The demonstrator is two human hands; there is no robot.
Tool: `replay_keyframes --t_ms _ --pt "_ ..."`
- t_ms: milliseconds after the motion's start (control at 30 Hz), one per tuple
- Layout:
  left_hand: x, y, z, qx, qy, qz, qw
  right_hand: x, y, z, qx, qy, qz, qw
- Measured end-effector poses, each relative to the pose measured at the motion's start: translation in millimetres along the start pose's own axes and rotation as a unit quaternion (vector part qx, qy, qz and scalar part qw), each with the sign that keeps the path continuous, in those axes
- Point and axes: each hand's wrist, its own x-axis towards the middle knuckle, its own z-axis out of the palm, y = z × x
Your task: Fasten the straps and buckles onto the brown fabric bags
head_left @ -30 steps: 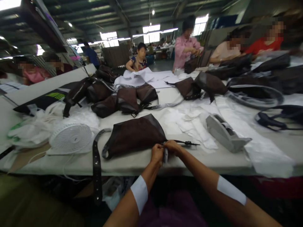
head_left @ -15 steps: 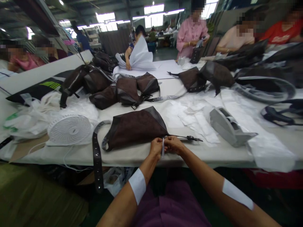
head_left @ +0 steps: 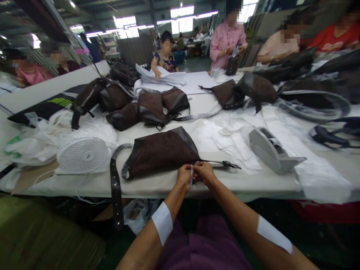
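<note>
The left hand [head_left: 184, 177] and right hand [head_left: 204, 172] close in a narrow pinch on a thin white strip [head_left: 191, 175], right at the lower edge of a dark brown fabric bag [head_left: 161, 153] lying flat at 12 o'clock. A studded dark strap [head_left: 116, 191] trails at 9 o'clock, a round white plastic fan [head_left: 82, 155] sits at 10 o'clock, and a grey tape dispenser [head_left: 270, 150] at 2 o'clock.
</note>
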Motion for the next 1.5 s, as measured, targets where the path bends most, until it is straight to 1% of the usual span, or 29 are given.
replay_keyframes --t_ms 100,167,200,233,267,300,333,367,400,433,467,500,533,567,633,700,833,900,933,1033,1100,1233,1333,1400,1500 --pt "0 0 -1.8 0.016 -0.007 0.001 1.0 4 2 0 -0.042 0.015 -0.008 0.999" --pt "-4 4 -7.0 0.034 -0.019 -0.006 0.999 6 2 -1 -0.059 0.019 -0.008 0.998" --pt "-7 7 -10.8 0.057 -0.018 -0.003 0.998 6 2 -1 -0.062 0.018 -0.007 0.998" --pt "-12 11 -14.9 0.092 -0.004 0.013 0.996 7 1 -2 -0.065 0.016 -0.004 0.998" --pt "-18 17 -18.8 0.137 0.023 0.049 0.989 7 1 -2 -0.068 0.014 -0.002 0.998" --pt "-24 22 -21.8 0.185 0.057 0.104 0.975 8 0 -3 -0.072 0.01 0.001 0.997" --pt "-31 27 -23.3 0.23 0.089 0.17 0.954 8 0 -3 -0.074 0.006 0.004 0.997" --pt "-38 31 -22.9 0.264 0.106 0.237 0.929 8 -1 -4 -0.074 0.003 0.007 0.997" --pt "-44 34 -20.6 0.289 0.105 0.292 0.906 9 -1 -4 -0.074 -0.001 0.009 0.997" --pt "-48 34 -16.7 0.309 0.089 0.328 0.888 9 -1 -5 -0.074 -0.005 0.011 0.997" --pt "-50 34 -11.8 0.327 0.067 0.345 0.878 9 -2 -5 -0.072 -0.008 0.012 0.997" --pt "-49 31 -6.6 0.341 0.05 0.344 0.873 9 -2 -6 -0.072 -0.01 0.013 0.997" --pt "-46 27 -1.8 0.353 0.044 0.333 0.873 8 -3 -6 -0.065 -0.014 0.016 0.998" --pt "-42 23 2.1 0.359 0.052 0.318 0.876 7 -4 -7 -0.054 -0.02 0.023 0.998" --pt "-31 14 6.2 0.354 0.084 0.287 0.886 5 -5 -7 -0.023 -0.037 0.041 0.998" --pt "-20 8 6.2 0.34 0.106 0.271 0.894 3 -6 -8 0.007 -0.053 0.056 0.997" --pt "-10 5 3.0 0.319 0.121 0.255 0.905 1 -8 -8 0.046 -0.069 0.065 0.994" --pt "-9 5 2.9 0.305 0.13 0.232 0.914 2 -8 -8 0.063 -0.076 0.071 0.993" --pt "-8 5 3.3 0.289 0.131 0.212 0.924 2 -7 -9 0.071 -0.08 0.074 0.992" --pt "-8 5 4.8 0.191 0.114 0.124 0.967 4 -6 -12 0.09 -0.092 0.079 0.989" --pt "-9 7 5.1 0.138 0.095 0.083 0.982 5 -5 -13 0.1 -0.103 0.08 0.986" --pt "-11 14 4.0 0.099 0.04 0.027 0.994 5 -6 -15 0.109 -0.125 0.083 0.983" --pt "-11 18 3.4 0.075 -0.004 -0.023 0.997 4 -10 -19 0.11 -0.142 0.092 0.979" --pt "-10 21 3.0 0.069 -0.013 -0.039 0.997 4 -13 -25 0.109 -0.156 0.101 0.977" --pt "-9 23 2.3 0.074 0.001 -0.038 0.997 5 -17 -33 0.079 -0.204 0.111 0.969"
